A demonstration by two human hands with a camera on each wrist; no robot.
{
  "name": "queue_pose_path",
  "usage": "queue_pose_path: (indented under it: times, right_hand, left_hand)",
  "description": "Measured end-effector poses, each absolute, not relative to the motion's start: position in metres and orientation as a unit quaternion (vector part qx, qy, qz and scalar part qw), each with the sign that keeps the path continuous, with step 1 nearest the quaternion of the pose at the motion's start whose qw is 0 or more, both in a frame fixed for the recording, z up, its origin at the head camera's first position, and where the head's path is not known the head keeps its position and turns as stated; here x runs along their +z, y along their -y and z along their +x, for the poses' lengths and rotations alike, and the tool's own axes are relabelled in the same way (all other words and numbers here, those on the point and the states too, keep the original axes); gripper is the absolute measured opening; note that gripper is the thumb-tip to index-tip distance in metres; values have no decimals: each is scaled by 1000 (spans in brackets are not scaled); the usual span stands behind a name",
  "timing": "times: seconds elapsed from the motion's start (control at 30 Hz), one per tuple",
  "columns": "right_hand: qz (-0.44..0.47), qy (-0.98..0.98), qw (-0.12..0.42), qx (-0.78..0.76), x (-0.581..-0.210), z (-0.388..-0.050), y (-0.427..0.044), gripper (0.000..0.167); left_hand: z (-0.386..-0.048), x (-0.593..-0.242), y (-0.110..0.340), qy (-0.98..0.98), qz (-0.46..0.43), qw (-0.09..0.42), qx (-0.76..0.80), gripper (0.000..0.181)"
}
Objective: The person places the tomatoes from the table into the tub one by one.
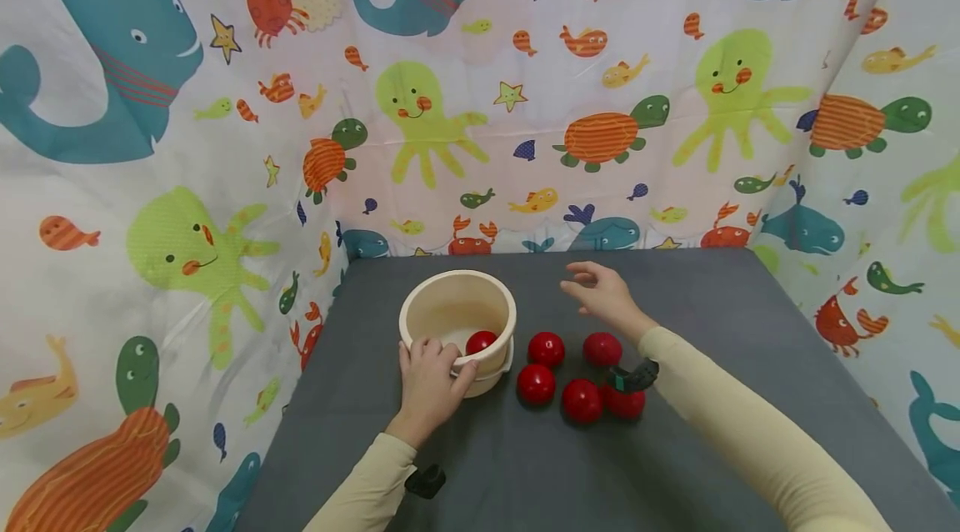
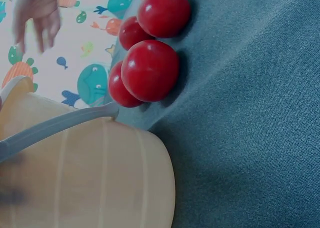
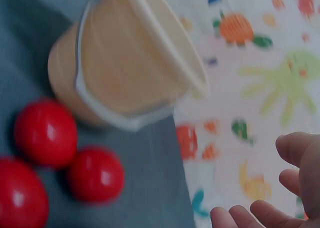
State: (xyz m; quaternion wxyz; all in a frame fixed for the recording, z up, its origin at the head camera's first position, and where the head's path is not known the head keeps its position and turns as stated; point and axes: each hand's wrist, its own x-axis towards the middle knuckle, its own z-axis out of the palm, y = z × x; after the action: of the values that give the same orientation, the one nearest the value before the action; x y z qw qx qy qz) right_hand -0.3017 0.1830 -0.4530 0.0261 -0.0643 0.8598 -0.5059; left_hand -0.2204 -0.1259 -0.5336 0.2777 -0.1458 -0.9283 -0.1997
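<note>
In the head view a cream bucket [image 1: 457, 282] holds one red ball [image 1: 481, 342]. The left hand [image 1: 431, 386] grips the bucket's near rim, fingers over the edge. The right hand [image 1: 603, 296] is in the air to the right of the bucket, above and beyond several red balls [image 1: 582, 400], with nothing in its loosely bent fingers. The right wrist view shows this hand [image 3: 280, 193] apart from the bucket [image 3: 125, 53]. In the left wrist view the bucket's side [image 2: 100, 173] fills the lower left; the fingers gripping it are hardly visible there.
Several red balls [image 2: 150, 71] lie close together on the grey cloth [image 1: 510, 474], right of the bucket. The bucket's grey handle [image 2: 60, 123] hangs down its side. A curtain printed with sea animals [image 1: 525, 115] stands behind and at both sides of the table.
</note>
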Motion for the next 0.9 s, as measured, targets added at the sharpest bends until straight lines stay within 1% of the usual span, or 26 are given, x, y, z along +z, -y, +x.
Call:
queue_pose_path:
  times: [0.17,0.4,0.63,0.9]
  right_hand:
    - [-14,-865,18,-502,-471,-298,-237,60]
    - [50,-866,14,-497,-498,-284,-279,65]
    - [82,-865,33,-495,-519,-272,-299,66]
    - [95,-850,63,-514,-545,-270,-297,65]
  left_hand:
    - [-221,-534,126,929,-147,277,-197,28]
    - [-222,-535,126,929,-147,274,-201,27]
    - [-221,-533,124,928,-147,276,-200,27]
    - [-221,-529,123,931,-142,276,-193,25]
